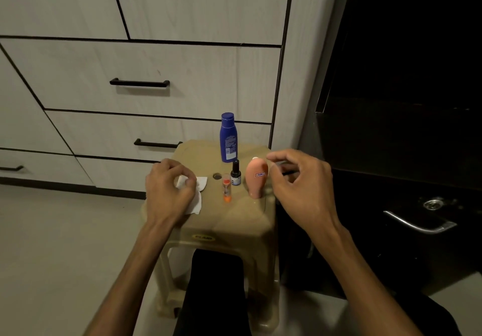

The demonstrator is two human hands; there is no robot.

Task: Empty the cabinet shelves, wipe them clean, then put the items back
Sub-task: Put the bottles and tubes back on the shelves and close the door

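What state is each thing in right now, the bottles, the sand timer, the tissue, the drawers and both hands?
Blue bottle: upright, cap on.
Peach bottle: standing cap-down.
Small dark bottle: upright, capped.
Sand timer: upright.
White tissue: crumpled on the stool, held.
Drawers: closed.
Left hand: gripping the tissue.
Right hand: loosely curled, empty.

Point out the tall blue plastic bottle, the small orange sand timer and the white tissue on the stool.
tall blue plastic bottle point(228, 137), head view, middle of its body.
small orange sand timer point(226, 188), head view, on its glass waist.
white tissue point(200, 182), head view, the corner showing beside the left hand point(168, 187).
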